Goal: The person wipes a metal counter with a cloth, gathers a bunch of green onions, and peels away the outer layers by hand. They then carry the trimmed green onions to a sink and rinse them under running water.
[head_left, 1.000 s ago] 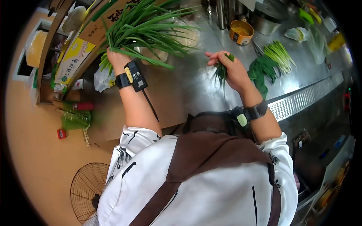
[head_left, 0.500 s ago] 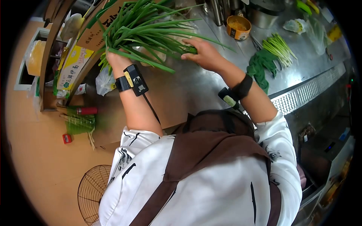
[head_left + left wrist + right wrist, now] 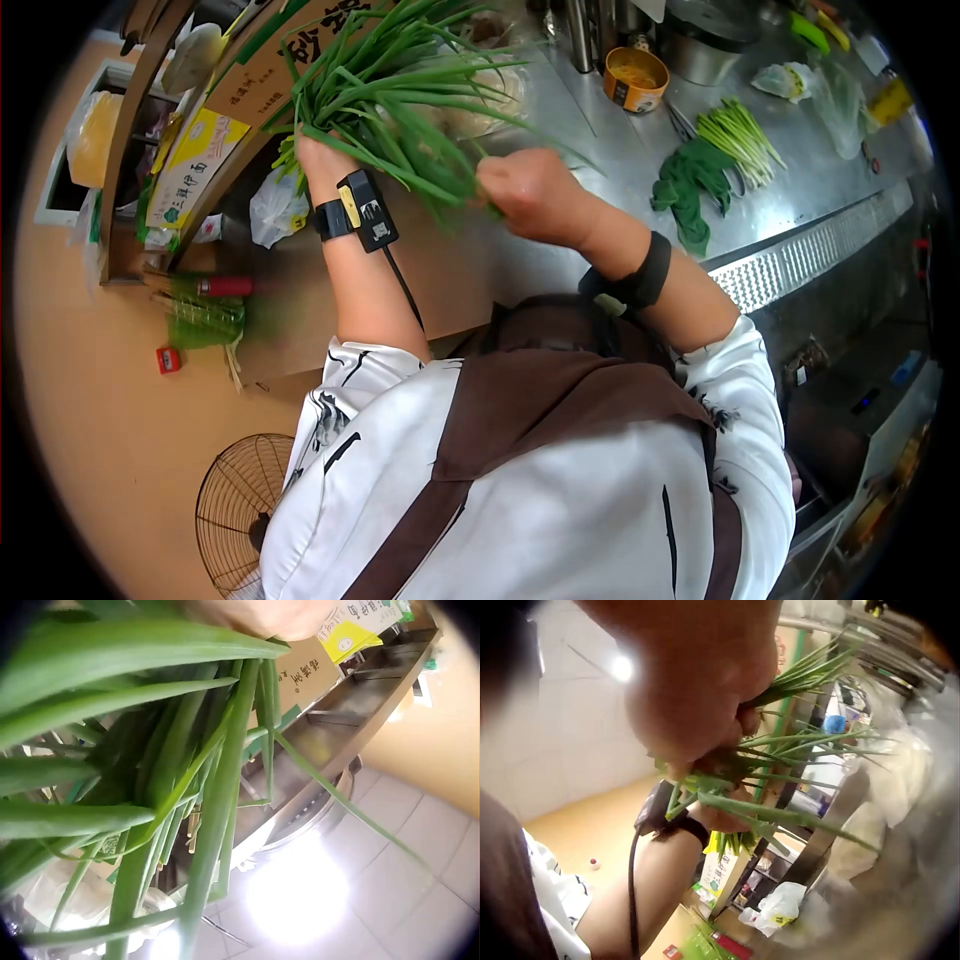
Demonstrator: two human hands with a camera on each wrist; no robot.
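A big bunch of long green stalks [image 3: 400, 95] fans out to the right from my left hand [image 3: 325, 160], which grips it near its base. My right hand [image 3: 535, 195] has its fingers curled round the leaf ends at the lower right of the bunch. Seen from the left wrist, the leaves [image 3: 172, 742] fill the left half and only part of the left hand [image 3: 262, 615] shows at the top. In the right wrist view, the right hand [image 3: 697, 690] covers the upper middle, with leaves [image 3: 780, 814] passing beneath it.
On the metal counter [image 3: 600, 140] lie a green cloth [image 3: 690, 185] and a smaller bunch of green stalks [image 3: 740, 140]. Behind them stand an orange tin [image 3: 635, 80] and a lidded pot [image 3: 705, 45]. A white plastic bag [image 3: 278, 208] sits beside my left forearm, near the shelf with cartons [image 3: 200, 165].
My right hand first moved left to the bunch, then slightly down and toward me, its fingers now curled round leaf ends. The left hand has stayed nearly in place.
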